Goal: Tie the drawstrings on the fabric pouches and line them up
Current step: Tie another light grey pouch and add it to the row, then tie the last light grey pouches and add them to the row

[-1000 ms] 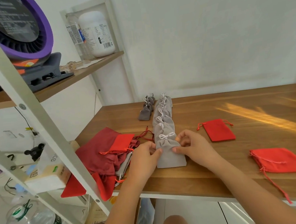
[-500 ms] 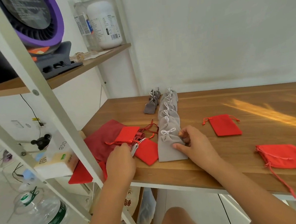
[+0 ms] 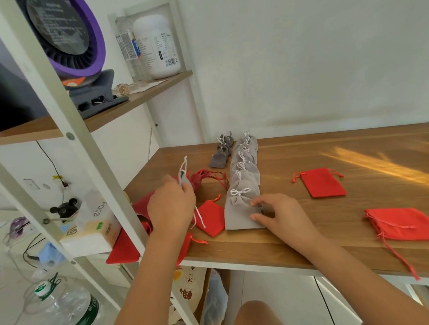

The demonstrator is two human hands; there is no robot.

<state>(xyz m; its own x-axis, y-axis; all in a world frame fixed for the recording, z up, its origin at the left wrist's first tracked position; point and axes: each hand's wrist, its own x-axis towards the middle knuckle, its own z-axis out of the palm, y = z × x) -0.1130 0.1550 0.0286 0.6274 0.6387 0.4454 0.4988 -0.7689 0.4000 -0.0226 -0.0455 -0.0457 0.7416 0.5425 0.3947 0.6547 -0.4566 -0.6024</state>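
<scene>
Seemingly sunlit wooden table [image 3: 339, 224], bearing grey pouches [image 3: 245, 176], meets white wall [image 3: 302, 54]

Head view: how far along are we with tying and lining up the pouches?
Done: a row of light grey pouches with bows tied, plus a shorter dark grey row beside it. In hand: the left hand grips an untied grey pouch, cords dangling; the right hand touches the row's nearest pouch. Left: the red pile and two separate red pouches, cords loose.
</scene>
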